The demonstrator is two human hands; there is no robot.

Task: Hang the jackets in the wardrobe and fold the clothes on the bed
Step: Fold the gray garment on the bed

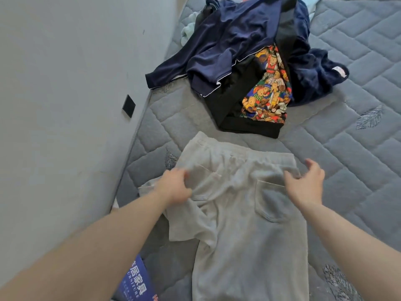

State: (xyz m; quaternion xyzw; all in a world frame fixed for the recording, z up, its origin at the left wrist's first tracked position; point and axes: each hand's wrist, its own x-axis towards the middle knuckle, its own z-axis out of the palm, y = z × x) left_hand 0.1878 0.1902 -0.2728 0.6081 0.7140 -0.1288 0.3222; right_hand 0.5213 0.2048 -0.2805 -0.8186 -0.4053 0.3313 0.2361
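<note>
Grey sweatpants [245, 213] lie spread on the quilted mattress [347, 148], waistband away from the person. Left hand [173, 187] grips a bunch of fabric at the left hip, fingers curled into it. Right hand [306, 183] hovers at the right hip, fingers loosely spread, holding nothing. Beyond, a heap: black top with bear print [267, 88] under a navy jacket [227, 42].

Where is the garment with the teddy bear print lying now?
In the head view the bear-print garment lies on the mattress, upper centre, in the clothes pile under the navy jacket, beyond the grey sweatpants.
</note>
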